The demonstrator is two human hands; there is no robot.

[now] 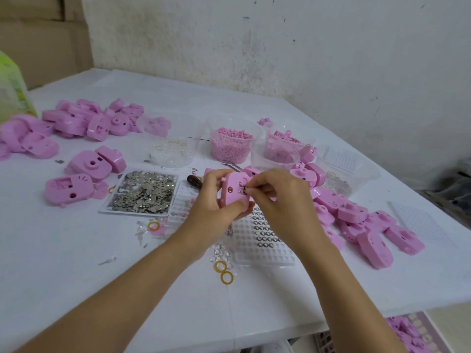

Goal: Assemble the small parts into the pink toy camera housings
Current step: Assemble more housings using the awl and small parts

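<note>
White-covered table (pixel 76 250), stained whitewashed wall (pixel 280 47) behind it, brown cardboard boxes (pixel 38 34) at far left, green-and-white plastic bag (pixel 11 87) at the table's left edge

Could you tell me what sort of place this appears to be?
Probably a small toy-assembly workbench: heaps of identical pink housings, a tray of loose metal pieces and tubs of small pink parts.

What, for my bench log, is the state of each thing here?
housing: held off the table
left hand: grips the housing
right hand: pinches a small part at the housing
tub: open, nearly full of pink bits
flat tray: heaped with metal bits
grid tray: partly filled
</note>
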